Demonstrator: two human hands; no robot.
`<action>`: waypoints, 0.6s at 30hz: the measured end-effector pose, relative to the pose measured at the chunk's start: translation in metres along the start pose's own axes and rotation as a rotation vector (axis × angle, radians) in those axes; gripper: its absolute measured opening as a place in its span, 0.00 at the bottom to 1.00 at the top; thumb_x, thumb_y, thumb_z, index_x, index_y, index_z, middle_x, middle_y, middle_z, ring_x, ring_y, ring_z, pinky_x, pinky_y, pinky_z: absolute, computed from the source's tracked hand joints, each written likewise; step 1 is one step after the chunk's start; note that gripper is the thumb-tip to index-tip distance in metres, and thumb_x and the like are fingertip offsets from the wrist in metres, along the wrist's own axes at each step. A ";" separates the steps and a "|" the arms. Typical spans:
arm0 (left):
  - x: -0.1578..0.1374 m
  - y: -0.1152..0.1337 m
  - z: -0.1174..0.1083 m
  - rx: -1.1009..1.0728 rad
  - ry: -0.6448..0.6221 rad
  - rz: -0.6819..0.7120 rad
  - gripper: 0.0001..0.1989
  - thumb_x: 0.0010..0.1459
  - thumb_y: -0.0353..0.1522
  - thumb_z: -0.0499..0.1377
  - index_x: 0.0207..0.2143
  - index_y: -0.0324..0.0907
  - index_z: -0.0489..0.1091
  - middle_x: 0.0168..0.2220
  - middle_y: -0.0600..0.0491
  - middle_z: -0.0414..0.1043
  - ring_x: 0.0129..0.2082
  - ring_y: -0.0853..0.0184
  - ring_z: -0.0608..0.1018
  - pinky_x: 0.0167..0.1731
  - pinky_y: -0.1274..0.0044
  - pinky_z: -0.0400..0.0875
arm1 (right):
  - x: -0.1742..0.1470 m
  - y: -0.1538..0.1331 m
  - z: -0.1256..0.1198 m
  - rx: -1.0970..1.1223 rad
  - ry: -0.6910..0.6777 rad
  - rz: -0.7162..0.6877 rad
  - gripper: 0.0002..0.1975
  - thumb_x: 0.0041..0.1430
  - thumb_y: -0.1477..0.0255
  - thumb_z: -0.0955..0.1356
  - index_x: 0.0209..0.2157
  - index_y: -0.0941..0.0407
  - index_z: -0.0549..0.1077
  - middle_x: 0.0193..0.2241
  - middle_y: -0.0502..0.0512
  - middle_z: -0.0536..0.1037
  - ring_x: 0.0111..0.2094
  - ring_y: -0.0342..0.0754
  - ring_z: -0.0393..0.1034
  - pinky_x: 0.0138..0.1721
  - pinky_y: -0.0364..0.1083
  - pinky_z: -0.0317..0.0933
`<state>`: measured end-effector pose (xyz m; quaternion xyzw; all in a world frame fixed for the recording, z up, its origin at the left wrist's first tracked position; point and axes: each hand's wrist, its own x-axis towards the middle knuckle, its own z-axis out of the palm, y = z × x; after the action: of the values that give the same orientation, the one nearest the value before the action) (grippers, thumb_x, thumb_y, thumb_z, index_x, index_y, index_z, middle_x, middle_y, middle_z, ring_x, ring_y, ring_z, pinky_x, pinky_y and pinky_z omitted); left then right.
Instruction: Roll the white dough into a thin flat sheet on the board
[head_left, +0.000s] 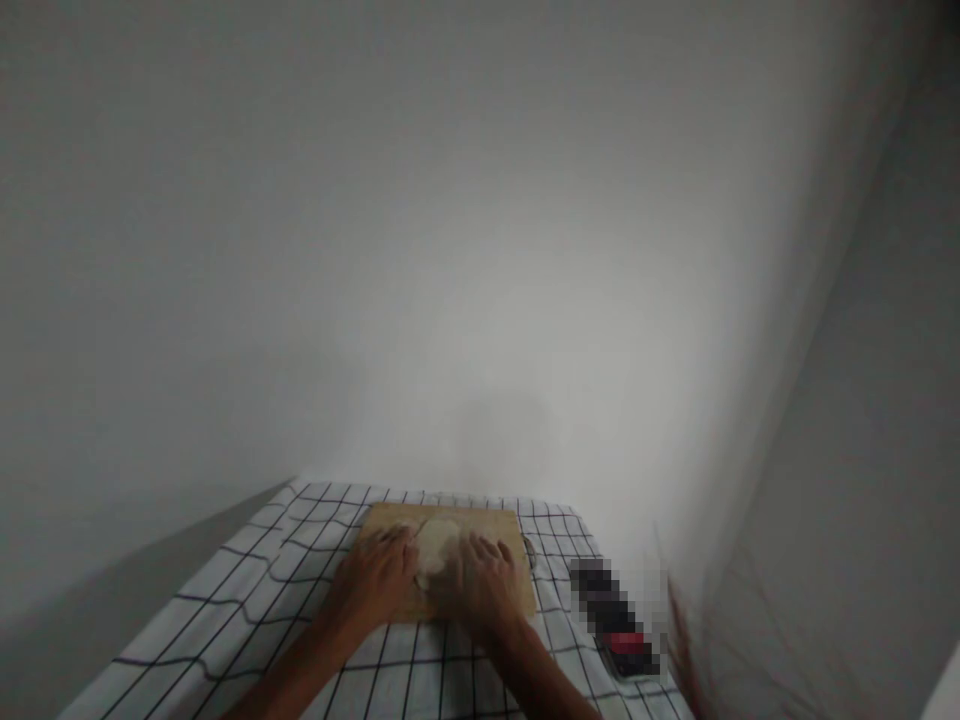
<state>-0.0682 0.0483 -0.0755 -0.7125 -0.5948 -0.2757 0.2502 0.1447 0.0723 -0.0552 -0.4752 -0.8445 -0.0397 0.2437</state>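
wooden board [487, 519]; left hand [382, 565], right hand [491, 578] spread beside dough [437, 543]; wide cloth [247, 590] beyond edges

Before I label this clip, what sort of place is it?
Probably a room at home: a grid-patterned tablecloth, a wooden board bearing pale dough-like material, and a plain wall behind.

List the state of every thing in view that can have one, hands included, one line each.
Pale dough-like piece, flattened, lying on the board between the hands
Board, lying flat on the cloth
Left hand, palm down at the piece's left side
Right hand, palm down at its right, blurred
Checked cloth, spread, lines wavy at left
Dark object, lying on the cloth at right, mostly pixelated
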 end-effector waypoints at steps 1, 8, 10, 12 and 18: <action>-0.001 0.001 -0.003 0.029 -0.023 0.030 0.17 0.67 0.28 0.49 0.43 0.41 0.78 0.51 0.43 0.80 0.50 0.54 0.80 0.51 0.62 0.75 | -0.002 0.000 0.001 0.012 0.007 -0.007 0.22 0.75 0.63 0.57 0.63 0.50 0.69 0.63 0.59 0.71 0.64 0.55 0.66 0.66 0.60 0.53; 0.002 0.008 -0.012 0.051 -0.146 0.044 0.17 0.68 0.28 0.48 0.45 0.41 0.78 0.58 0.41 0.75 0.58 0.53 0.75 0.58 0.58 0.67 | 0.007 0.000 -0.004 0.022 -0.043 0.000 0.23 0.75 0.62 0.56 0.63 0.53 0.69 0.64 0.60 0.70 0.66 0.55 0.63 0.68 0.59 0.50; 0.006 0.008 -0.010 0.011 -0.155 -0.021 0.18 0.68 0.30 0.48 0.49 0.40 0.77 0.59 0.40 0.74 0.59 0.51 0.73 0.60 0.57 0.64 | 0.015 -0.001 -0.008 0.015 -0.081 0.002 0.24 0.75 0.62 0.56 0.65 0.55 0.66 0.65 0.61 0.68 0.67 0.56 0.61 0.68 0.59 0.51; 0.012 0.007 -0.006 -0.020 -0.161 -0.078 0.19 0.69 0.31 0.48 0.52 0.39 0.76 0.59 0.38 0.74 0.59 0.50 0.73 0.60 0.56 0.63 | 0.025 -0.001 -0.012 0.004 -0.116 0.003 0.23 0.76 0.63 0.56 0.64 0.54 0.67 0.65 0.61 0.69 0.67 0.55 0.61 0.67 0.58 0.52; 0.037 -0.001 0.006 0.012 -0.187 -0.080 0.21 0.69 0.31 0.47 0.50 0.35 0.77 0.54 0.37 0.78 0.57 0.51 0.75 0.59 0.58 0.63 | 0.057 0.003 -0.013 -0.016 -0.157 0.013 0.20 0.75 0.65 0.56 0.55 0.53 0.75 0.58 0.59 0.76 0.62 0.54 0.67 0.62 0.55 0.58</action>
<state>-0.0634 0.0785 -0.0544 -0.7092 -0.6452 -0.2143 0.1865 0.1270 0.1146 -0.0191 -0.4843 -0.8576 -0.0076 0.1731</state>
